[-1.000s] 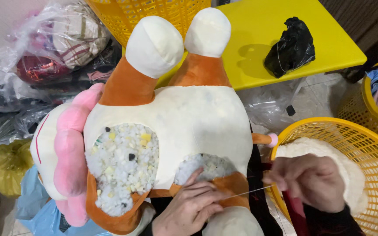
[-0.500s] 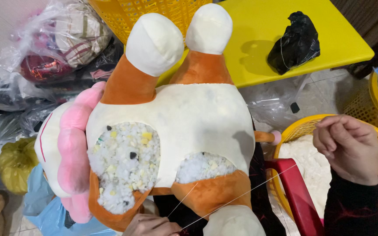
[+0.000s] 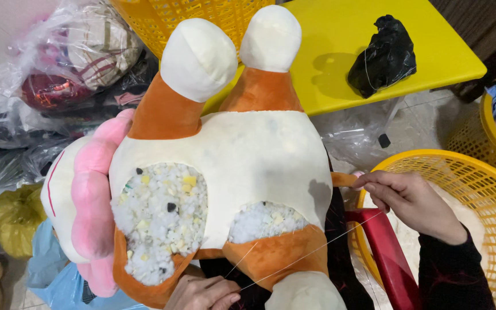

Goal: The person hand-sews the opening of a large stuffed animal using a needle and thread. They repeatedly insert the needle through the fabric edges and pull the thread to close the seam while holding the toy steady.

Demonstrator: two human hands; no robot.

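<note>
A big cream and orange plush toy lies across my lap, two round-tipped limbs pointing away. Two open patches show shredded foam stuffing. A pink petal frill runs along its left side. My left hand rests at the toy's lower edge by the smaller opening. My right hand pinches a thin white thread, which stretches taut from the fingers down to the left hand. No needle can be made out.
A yellow mesh basket stands at the right, a red plastic edge beside it. A yellow table behind holds a black bag. Plastic bags of fabric pile up at the left.
My right hand pulled the thread out to the right and up, then came back down to the toy's side. My left hand slid from the small opening to the lower edge.
</note>
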